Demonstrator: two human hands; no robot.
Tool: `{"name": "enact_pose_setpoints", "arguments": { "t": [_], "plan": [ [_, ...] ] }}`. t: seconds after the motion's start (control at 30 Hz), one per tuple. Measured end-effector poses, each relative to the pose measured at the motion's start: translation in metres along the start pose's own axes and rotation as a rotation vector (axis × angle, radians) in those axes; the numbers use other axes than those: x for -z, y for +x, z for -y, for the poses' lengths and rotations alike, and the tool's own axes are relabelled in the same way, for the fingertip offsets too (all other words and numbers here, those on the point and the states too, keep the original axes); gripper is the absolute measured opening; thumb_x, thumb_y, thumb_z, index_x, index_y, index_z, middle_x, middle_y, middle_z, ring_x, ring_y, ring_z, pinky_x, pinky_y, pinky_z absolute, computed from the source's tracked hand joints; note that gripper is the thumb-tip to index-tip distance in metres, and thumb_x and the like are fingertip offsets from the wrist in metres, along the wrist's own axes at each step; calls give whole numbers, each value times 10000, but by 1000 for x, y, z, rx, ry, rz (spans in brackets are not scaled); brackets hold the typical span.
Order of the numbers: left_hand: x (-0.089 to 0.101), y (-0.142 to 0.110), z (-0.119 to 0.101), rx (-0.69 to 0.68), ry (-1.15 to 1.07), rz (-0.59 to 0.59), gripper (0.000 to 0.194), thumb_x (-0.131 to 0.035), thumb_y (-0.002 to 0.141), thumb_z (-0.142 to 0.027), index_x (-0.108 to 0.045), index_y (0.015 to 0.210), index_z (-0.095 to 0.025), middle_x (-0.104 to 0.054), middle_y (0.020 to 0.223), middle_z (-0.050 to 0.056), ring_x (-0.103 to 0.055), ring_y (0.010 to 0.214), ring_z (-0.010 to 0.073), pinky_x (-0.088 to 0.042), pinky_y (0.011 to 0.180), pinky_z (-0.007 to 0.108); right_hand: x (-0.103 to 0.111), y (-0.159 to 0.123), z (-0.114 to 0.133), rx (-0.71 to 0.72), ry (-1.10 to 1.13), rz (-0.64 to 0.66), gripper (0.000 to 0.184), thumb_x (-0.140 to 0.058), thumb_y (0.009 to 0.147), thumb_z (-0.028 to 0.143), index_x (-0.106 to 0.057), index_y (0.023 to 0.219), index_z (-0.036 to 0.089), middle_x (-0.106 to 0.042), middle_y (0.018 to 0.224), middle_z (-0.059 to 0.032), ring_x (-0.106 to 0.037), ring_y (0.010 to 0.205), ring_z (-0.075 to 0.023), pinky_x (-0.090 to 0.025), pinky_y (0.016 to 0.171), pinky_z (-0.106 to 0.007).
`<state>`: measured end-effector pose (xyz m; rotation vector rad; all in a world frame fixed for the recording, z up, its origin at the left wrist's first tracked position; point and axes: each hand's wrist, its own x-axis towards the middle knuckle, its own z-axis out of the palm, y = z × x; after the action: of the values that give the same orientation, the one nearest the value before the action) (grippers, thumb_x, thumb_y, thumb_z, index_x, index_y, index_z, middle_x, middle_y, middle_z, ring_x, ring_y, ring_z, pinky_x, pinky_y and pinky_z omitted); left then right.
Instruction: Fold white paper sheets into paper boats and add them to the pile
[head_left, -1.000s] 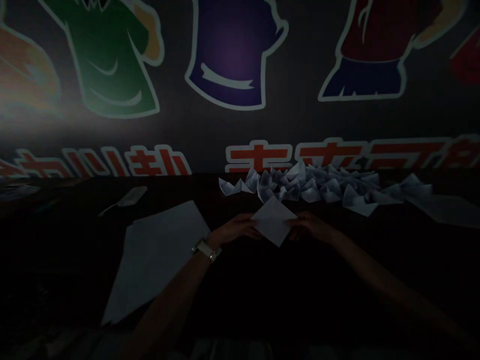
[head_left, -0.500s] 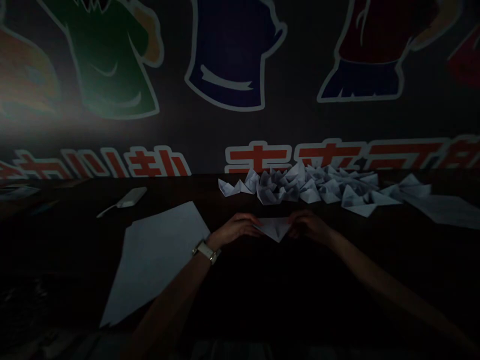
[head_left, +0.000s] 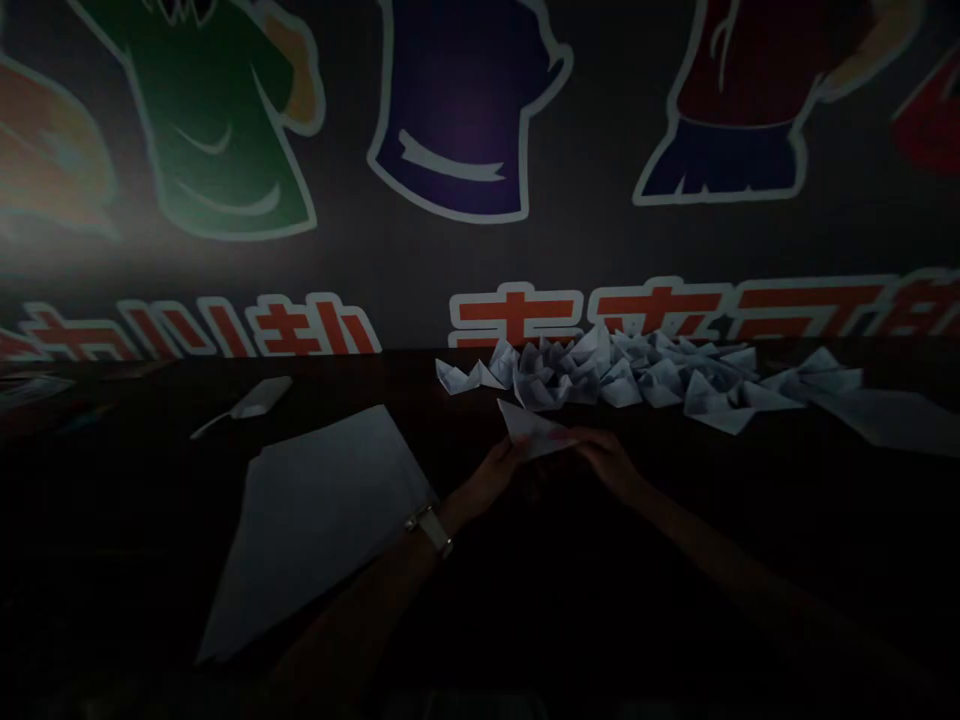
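Our left hand and right hand pinching a folded paper, paper boats along the far edge of the bench, red lettering unreadable

Paper boats behind the folded sheet, loose paper to its left

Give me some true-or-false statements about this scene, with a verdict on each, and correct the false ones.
The left hand and right hand both grip the folded white paper. True.

The wristwatch is on the right wrist. False: it is on the left.

Paper boats are heaped beyond the hands. True.

The large paper sheet lies under both hands. False: it lies to the left of them.
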<state>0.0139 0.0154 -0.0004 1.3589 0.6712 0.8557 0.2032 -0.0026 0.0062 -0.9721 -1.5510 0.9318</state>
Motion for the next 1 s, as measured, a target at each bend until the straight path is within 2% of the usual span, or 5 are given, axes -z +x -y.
{"name": "enact_pose_setpoints", "arguments": {
  "t": [0.13,0.3,0.4,0.77,1.0],
  "plan": [
    [3,4,5,-82,91,-130,441,-467,764,-597,-414,686,-167,-374,498,-83,-327,335,27,-263,308,148,1,-3,-1,135,-196,-22,488,-469,797,248,-460,1284,218,-645,1115,-61,-675,737,-180,-536,691,-311],
    [5,4,5,-28,107,-139,469,-432,745,-643,-393,672,-181,-343,483,-91,-278,344,34,-264,305,158,7,-5,-3,283,-754,-82,354,-499,799,230,-599,1139,229,-669,1062,-68,-671,828,-222,-518,754,-333],
    [1,2,4,16,91,-172,501,-411,729,-677,-427,730,-176,-361,505,-85,-302,361,39,-292,321,166,7,-5,-4,288,-828,-58,302,-461,827,242,-647,1062,204,-698,974,-86,-673,817,-242,-516,736,-342],
    [-3,0,3,-75,68,-298,457,-419,754,-641,-373,689,-191,-335,482,-101,-283,325,30,-275,308,158,-15,-4,-2,-149,150,-86,268,-607,696,412,-716,806,193,-723,756,-64,-674,695,-262,-524,694,-400],
    [1,2,0,-91,176,-255,455,-382,774,-635,-375,681,-189,-333,464,-99,-285,314,31,-261,296,150,-15,-6,6,-321,407,109,355,-639,651,441,-672,890,181,-704,817,-63,-659,730,-231,-525,611,-338]
  ]
}}
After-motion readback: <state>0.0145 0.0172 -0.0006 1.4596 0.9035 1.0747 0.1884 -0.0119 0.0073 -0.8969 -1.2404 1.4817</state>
